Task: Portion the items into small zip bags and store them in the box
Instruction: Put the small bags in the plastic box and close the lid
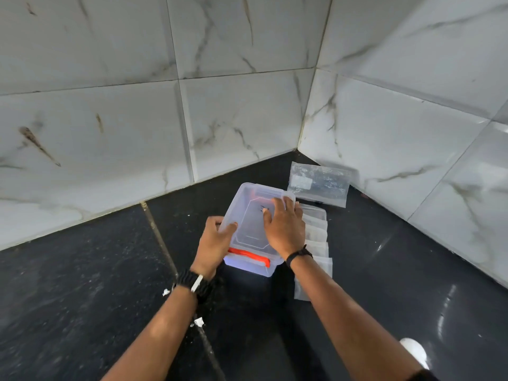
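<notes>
Fingers [277,209] of the right hand [286,229] lie nearly straight and slightly spread, flat on the translucent plastic lid [253,215] of a small rectangular clear storage box [247,266] with an orange-red latch handle [248,255] on its near end. Fingers of the left hand [213,243] are curled round the lid's left edge, thumb on top, gripping it. A dark band sits on the right wrist [299,255]; a black ribbed strap with a white clasp [196,283] sits on the left wrist. The box stands on a dark polished stone floor [82,298], near the corner where two white marble-veined tiled walls [110,105] meet. Just beside the box's right side, partly hidden by the right forearm, a row of small clear zip bags [316,237] lies overlapping on the floor, running from near the far end of the box toward the viewer. Beyond this row, close to the wall corner, a larger clear plastic packet with a white label [319,184] lies flat; its contents cannot be told. Two small white scraps [198,321] lie along a floor joint beside the left forearm. A white rounded object [415,350] shows near the lower right edge.
</notes>
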